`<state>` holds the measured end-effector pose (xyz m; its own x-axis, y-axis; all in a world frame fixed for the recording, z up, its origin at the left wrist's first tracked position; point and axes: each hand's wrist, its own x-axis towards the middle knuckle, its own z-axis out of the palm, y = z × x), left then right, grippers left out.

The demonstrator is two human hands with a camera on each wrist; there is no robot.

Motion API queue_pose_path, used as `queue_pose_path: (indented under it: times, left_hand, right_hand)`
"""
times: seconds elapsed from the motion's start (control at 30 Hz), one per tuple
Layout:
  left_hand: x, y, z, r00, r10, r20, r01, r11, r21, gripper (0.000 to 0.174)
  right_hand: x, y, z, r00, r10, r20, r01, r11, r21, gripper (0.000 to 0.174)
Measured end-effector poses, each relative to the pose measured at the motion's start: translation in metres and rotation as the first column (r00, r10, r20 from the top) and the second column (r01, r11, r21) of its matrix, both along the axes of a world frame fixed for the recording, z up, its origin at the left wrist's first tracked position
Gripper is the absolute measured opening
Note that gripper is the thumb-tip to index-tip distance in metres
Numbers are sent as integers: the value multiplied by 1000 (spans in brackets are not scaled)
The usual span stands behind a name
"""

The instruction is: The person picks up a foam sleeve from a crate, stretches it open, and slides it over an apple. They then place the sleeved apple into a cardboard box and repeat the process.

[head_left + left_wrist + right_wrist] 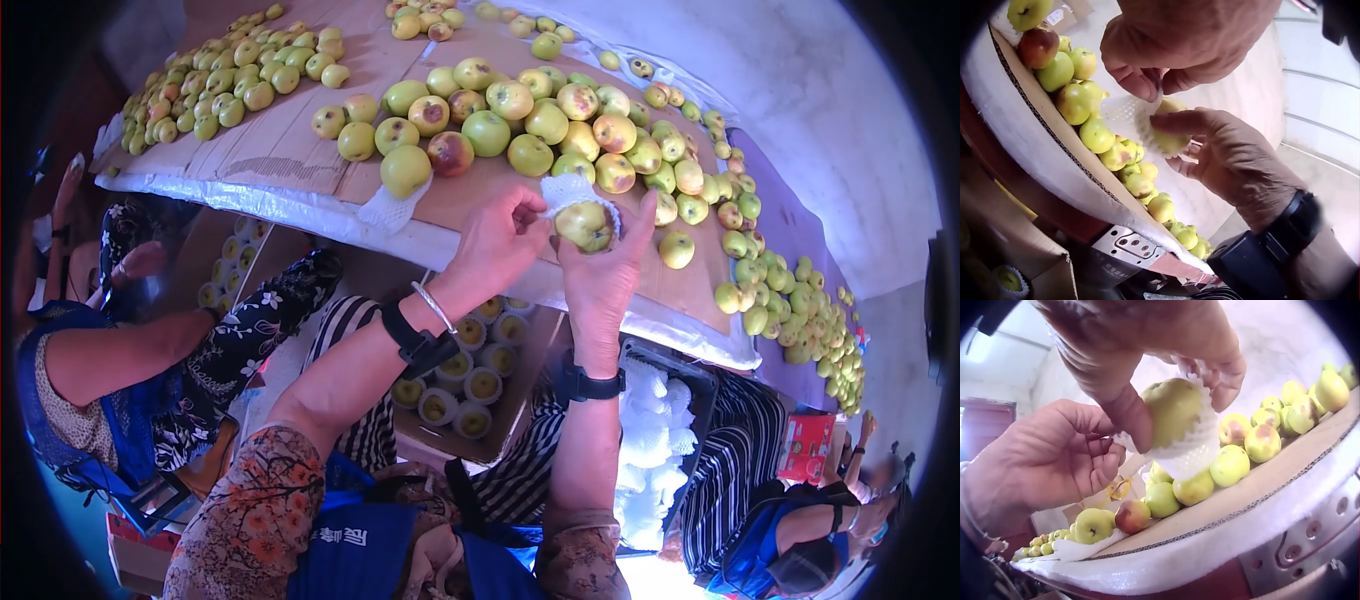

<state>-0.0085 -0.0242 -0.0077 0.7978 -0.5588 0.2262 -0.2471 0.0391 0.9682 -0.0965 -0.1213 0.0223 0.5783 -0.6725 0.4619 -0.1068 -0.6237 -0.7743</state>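
In the head view my right hand (605,265) holds a yellow-green apple (584,227), its thumb and fingers around the fruit's sides. A white foam net sleeve (567,190) partly wraps that apple. My left hand (505,235) is just left of it, and the left wrist view shows its thumb and fingertips pinching the edge of the foam net (1130,117). From the right wrist view, the net (1188,453) covers the lower side of the apple (1174,412), whose top stays bare. Another apple (406,172) rests on a second foam net (396,208) at the table's edge.
Loose apples, some with brown patches, lie across the cardboard-covered table (290,165). Below its padded edge stand a carton (505,440) of netted apples and a crate (705,385) holding white foam nets (650,440). Other people sit at left and right.
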Motion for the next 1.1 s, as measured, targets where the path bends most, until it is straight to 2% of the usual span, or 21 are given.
queue_pose_path:
  times: [0.03,0.07,0.17,0.27,0.37,0.47,0.57,0.67,0.73,0.77,0.87,0.93,1.03,1.1]
  left_hand:
    - [2,0,-1,999,-41,-34,41,999,-9,12]
    - [3,-1,-3,994,-83,-68,82,996,-19,12]
    - [-6,5,14,990,-65,-123,66,998,4,12]
    - [-6,2,-1,995,-73,-67,64,991,-120,13]
    - [-5,3,3,944,44,328,-18,996,-83,20]
    - [-4,3,5,999,2,-34,0,998,58,30]
    - [-1,5,15,995,100,-6,-99,994,55,42]
    - [8,5,9,999,24,35,-24,1000,-1,54]
    - [14,6,6,996,-51,76,48,998,44,61]
    - [16,6,5,991,-89,95,83,994,68,64]
    - [18,13,16,931,-225,-288,182,969,-169,64]
    - [23,15,14,894,-241,-378,172,963,-207,56]
    - [24,16,15,855,-271,-443,168,951,-259,52]
    - [22,16,16,848,-277,-453,169,949,-265,51]
  right_hand:
    - [0,-1,0,999,7,40,-9,999,45,111]
    - [-1,0,1,1000,2,-1,-2,1000,-2,110]
    - [0,6,3,997,-9,-83,-1,992,-124,107]
    - [1,7,-4,997,13,-74,-29,977,-210,101]
    - [1,5,-4,997,58,-42,-66,964,-258,98]
    - [1,7,-2,995,95,-29,-99,958,-268,97]
    - [0,5,-1,991,119,-65,-134,933,-334,98]
    - [1,4,-2,983,153,-98,-179,913,-367,100]
    - [1,5,-2,975,170,-143,-213,898,-384,101]
    - [0,5,-2,973,199,-119,-229,905,-357,101]
    - [-2,6,5,964,266,2,-258,935,-243,97]
    - [-7,10,18,953,268,141,-253,961,-113,91]
    - [-13,-1,11,975,207,85,-205,978,-28,68]
    - [-12,-1,7,979,152,139,-174,971,166,48]
